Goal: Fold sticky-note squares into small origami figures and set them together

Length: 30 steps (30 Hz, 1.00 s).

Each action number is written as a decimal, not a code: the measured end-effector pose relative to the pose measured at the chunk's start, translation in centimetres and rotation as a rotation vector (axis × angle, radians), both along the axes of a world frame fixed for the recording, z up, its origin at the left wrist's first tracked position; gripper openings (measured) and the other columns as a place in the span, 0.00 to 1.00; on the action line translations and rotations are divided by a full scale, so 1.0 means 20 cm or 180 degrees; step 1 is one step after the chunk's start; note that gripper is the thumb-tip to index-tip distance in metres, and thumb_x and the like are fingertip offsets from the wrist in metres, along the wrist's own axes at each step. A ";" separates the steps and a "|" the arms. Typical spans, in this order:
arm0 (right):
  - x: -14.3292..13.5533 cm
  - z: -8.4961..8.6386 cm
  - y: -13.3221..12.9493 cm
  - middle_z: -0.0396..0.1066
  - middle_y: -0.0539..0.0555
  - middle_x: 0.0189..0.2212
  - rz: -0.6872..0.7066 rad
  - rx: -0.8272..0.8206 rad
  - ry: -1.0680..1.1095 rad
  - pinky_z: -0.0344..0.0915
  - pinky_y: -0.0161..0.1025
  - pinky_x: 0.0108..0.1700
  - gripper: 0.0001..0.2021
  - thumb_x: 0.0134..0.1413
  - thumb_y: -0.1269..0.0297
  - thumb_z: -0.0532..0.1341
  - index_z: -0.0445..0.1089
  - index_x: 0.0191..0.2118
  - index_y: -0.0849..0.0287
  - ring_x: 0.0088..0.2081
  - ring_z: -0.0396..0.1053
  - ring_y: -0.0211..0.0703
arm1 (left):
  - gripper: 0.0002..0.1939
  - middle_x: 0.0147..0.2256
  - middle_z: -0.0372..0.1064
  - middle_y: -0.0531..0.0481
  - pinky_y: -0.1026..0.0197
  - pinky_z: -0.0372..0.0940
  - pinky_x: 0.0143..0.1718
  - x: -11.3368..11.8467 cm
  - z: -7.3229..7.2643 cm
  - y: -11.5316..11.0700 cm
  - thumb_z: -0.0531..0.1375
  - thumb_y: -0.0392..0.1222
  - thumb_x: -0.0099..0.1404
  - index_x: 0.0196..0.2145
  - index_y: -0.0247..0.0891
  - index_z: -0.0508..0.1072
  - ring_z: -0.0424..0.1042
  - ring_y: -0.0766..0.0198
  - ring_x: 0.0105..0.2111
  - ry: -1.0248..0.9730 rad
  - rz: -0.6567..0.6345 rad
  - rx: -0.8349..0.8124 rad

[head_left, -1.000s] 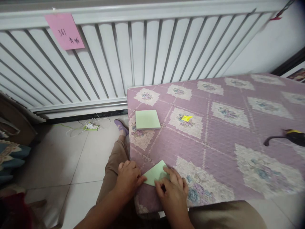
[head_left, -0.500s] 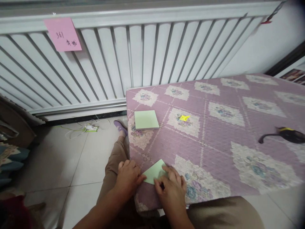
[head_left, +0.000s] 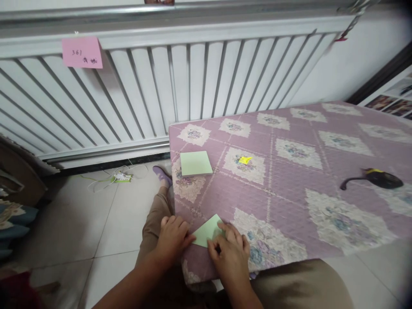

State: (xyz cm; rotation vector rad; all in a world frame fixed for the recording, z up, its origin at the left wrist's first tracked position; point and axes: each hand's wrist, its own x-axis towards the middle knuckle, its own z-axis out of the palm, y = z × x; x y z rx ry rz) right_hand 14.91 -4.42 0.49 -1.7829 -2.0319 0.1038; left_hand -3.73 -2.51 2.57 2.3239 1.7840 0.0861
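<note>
Pale-green pointed paper point(head_left: 204, 231) is partly hidden by the curled left hand point(head_left: 174, 237) and right hand point(head_left: 231, 251). Grips cannot be told.

Green sheet point(head_left: 206, 234): smooth, matt paper. Green pad point(head_left: 195, 163): stacked paper, matt face. Pink note point(head_left: 82, 51): matt paper. Tabletop cover point(head_left: 241, 197): woven cloth, matt, textured. Radiator point(head_left: 180, 86): smooth painted finish, low sheen. Upper pipe point(head_left: 225, 15): metallic, glossy. Floor point(head_left: 124, 227): smooth tile, light sheen. Trousers point(head_left: 156, 219): matt cloth. Black object point(head_left: 384, 179): smooth, plastic-looking.

Both hands point(head_left: 174, 234) point(head_left: 231, 251) close together, backs upward.
</note>
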 end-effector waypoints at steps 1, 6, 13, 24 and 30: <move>0.00 0.00 0.00 0.70 0.53 0.49 0.0008 0.0017 0.0014 0.47 0.61 0.55 0.09 0.51 0.63 0.61 0.68 0.22 0.54 0.55 0.59 0.55 | 0.12 0.35 0.68 0.49 0.51 0.51 0.43 0.00 -0.01 0.00 0.59 0.50 0.65 0.33 0.38 0.70 0.63 0.56 0.39 -0.0032 -0.0056 0.0040; 0.01 -0.01 -0.01 0.70 0.53 0.50 0.0036 0.0009 0.0055 0.47 0.60 0.55 0.08 0.52 0.62 0.60 0.67 0.24 0.54 0.55 0.59 0.55 | 0.06 0.37 0.68 0.51 0.54 0.50 0.44 -0.03 -0.02 0.03 0.55 0.43 0.69 0.39 0.43 0.71 0.62 0.59 0.39 -0.0155 -0.1054 0.0370; 0.05 -0.04 0.00 0.70 0.54 0.49 0.0105 0.0144 0.0086 0.48 0.58 0.54 0.06 0.57 0.63 0.55 0.70 0.34 0.52 0.55 0.61 0.54 | 0.12 0.40 0.66 0.49 0.57 0.50 0.41 -0.05 0.05 0.08 0.53 0.41 0.71 0.50 0.48 0.66 0.62 0.61 0.40 -0.0136 -0.2465 0.0526; 0.06 -0.06 -0.15 0.75 0.49 0.40 0.1003 0.0494 -0.0104 0.48 0.44 0.56 0.14 0.58 0.71 0.53 0.69 0.46 0.52 0.43 0.69 0.42 | 0.12 0.42 0.67 0.49 0.57 0.51 0.43 -0.07 0.05 0.09 0.54 0.41 0.70 0.51 0.49 0.66 0.64 0.60 0.43 -0.0168 -0.2499 0.0488; 0.07 -0.01 -0.15 0.74 0.49 0.42 0.1173 0.0503 -0.0334 0.48 0.45 0.54 0.17 0.56 0.64 0.58 0.66 0.52 0.47 0.44 0.68 0.45 | 0.14 0.50 0.68 0.49 0.56 0.50 0.47 -0.13 0.03 0.04 0.53 0.41 0.71 0.52 0.50 0.66 0.64 0.60 0.48 -0.0367 -0.2281 0.0488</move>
